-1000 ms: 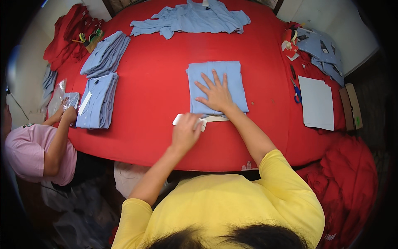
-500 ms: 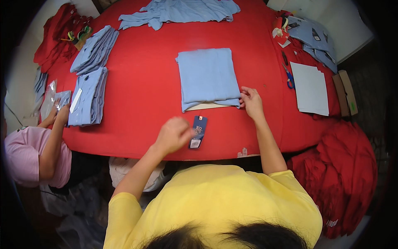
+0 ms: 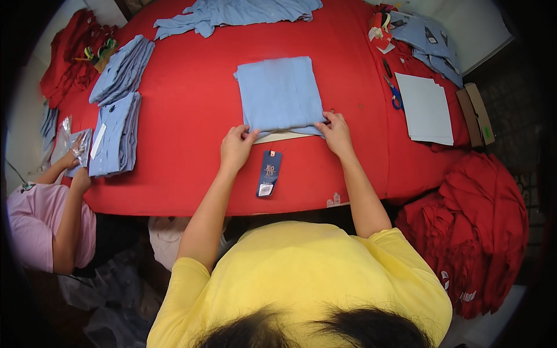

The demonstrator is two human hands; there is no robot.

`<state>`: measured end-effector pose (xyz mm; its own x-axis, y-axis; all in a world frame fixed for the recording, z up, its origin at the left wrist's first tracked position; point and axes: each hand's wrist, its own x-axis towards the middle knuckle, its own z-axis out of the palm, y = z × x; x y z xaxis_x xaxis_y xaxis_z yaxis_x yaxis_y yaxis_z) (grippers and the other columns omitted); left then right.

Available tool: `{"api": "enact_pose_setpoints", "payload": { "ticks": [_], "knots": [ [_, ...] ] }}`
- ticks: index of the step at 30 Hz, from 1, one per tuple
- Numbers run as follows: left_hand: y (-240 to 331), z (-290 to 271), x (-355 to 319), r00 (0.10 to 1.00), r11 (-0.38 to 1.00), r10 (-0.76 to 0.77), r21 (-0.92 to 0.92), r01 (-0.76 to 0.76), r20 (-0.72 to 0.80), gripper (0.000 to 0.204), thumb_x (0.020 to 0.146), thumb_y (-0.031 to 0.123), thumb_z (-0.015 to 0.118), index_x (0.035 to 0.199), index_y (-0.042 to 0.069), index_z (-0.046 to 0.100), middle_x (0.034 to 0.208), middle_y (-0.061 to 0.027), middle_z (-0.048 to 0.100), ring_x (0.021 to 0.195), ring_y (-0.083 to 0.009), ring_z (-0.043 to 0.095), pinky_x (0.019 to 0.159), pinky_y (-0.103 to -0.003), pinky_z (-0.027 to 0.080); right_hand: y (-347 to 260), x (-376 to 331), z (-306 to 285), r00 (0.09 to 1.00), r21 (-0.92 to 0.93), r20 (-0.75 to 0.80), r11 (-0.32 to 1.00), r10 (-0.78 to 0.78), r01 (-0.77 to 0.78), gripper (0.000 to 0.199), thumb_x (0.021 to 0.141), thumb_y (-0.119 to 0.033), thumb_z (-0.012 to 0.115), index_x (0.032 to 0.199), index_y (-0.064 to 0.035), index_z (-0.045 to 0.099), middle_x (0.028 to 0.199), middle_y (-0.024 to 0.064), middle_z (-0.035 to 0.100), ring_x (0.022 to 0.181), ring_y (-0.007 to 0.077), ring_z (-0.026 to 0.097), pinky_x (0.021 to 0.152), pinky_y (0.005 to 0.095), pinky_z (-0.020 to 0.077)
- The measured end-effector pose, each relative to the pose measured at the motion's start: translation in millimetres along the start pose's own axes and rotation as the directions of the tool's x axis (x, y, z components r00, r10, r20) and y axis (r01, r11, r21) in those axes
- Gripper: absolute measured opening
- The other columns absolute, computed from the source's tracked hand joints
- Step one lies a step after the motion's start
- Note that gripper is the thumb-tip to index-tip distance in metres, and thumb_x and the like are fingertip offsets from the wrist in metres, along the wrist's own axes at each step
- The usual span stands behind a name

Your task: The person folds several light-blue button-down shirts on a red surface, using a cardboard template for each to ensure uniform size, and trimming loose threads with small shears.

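Observation:
A folded light-blue shirt point(image 3: 279, 93) lies in front of me on the red-covered table. The pale edge of a board or sheet point(image 3: 283, 137) shows under its near side. My left hand point(image 3: 237, 148) pinches the shirt's near left corner, thumb and fingertips together. At the near right corner, my right hand point(image 3: 337, 134) grips the fabric the same way. Between my forearms, close to the table's front edge, lies a dark blue hang tag point(image 3: 269, 174) with a white label at its lower end.
Folded blue shirts point(image 3: 114, 139) stand in stacks at the left, beside a co-worker's hands point(image 3: 79, 165) with a clear bag. A loose blue garment point(image 3: 232, 14) lies at the far side. Scissors point(image 3: 394, 95), white sheets point(image 3: 425, 110), bagged shirts point(image 3: 429, 40) and red garments point(image 3: 470, 232) are at right.
My left hand has moved from beside the hang tag up to the shirt's near left corner and taken hold. My right hand has closed on the right corner. The view has shifted slightly.

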<state>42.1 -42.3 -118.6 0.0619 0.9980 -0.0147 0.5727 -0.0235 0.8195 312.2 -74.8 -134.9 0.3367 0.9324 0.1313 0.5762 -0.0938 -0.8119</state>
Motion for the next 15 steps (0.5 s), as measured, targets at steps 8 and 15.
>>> {"api": "enact_pose_setpoints", "payload": {
  "ticks": [8,15],
  "knots": [
    [-23.9,-0.2,7.3,0.999,1.000,0.021,0.000,-0.021,0.027,0.036,0.090,0.029,0.062,0.079,-0.005,0.061,0.091,-0.0115,0.054,0.079,-0.0232,0.055,0.072,-0.036,0.044,-0.4,5.5,-2.6,0.994,-0.086,0.100,0.996,0.046,-0.038,0.039,0.082,-0.028,0.071,0.093,0.0087,0.064,0.104,0.0223,0.055,0.097,0.0349,0.056,0.082,0.0402,0.0451],
    [-31.4,-1.4,10.7,1.000,0.998,0.028,-0.055,-0.027,0.014,0.042,0.091,0.029,0.064,0.067,-0.004,0.055,0.095,-0.0108,0.052,0.080,-0.0209,0.054,0.070,-0.034,0.044,-5.0,1.8,-4.3,0.996,-0.030,0.091,0.999,-0.019,0.022,0.040,0.084,-0.029,0.069,0.079,0.0086,0.059,0.110,0.0226,0.054,0.105,0.0341,0.054,0.085,0.0397,0.0447]
  ]
}}
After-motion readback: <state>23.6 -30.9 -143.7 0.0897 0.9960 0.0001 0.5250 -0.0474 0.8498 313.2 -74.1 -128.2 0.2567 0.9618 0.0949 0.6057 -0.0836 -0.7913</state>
